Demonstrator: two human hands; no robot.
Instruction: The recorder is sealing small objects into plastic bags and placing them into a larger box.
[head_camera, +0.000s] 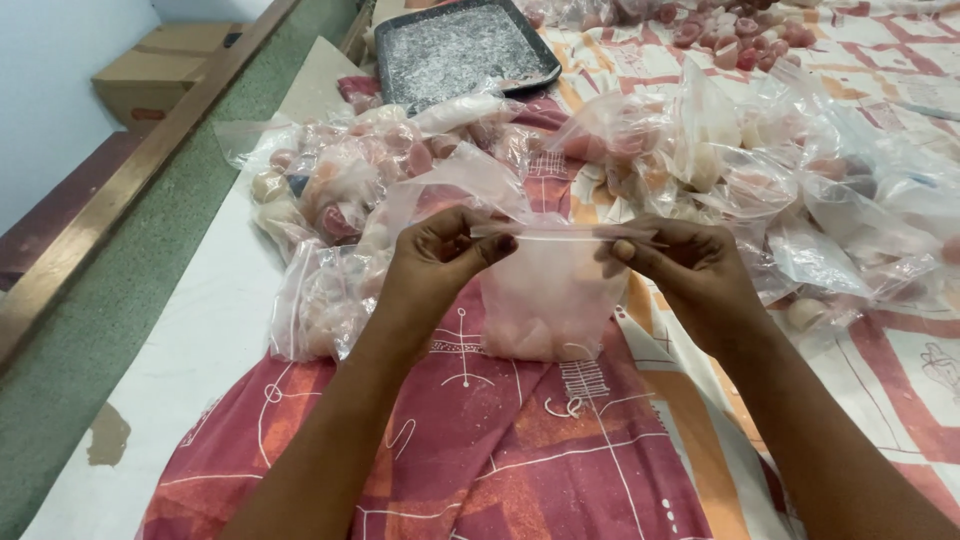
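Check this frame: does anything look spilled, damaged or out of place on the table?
Nothing spilled. One flaw: a brownish chipped patch mars the white table near its left edge. Both hands, left hand and right hand, pinch the clear bag by its top strip.

1. I'm seeing the zip bag sitting between my left hand and right hand, on the cloth.
2. Filled bags are lying behind it.
3. The tray is lying farther behind.
4. The cardboard box is sitting far left.
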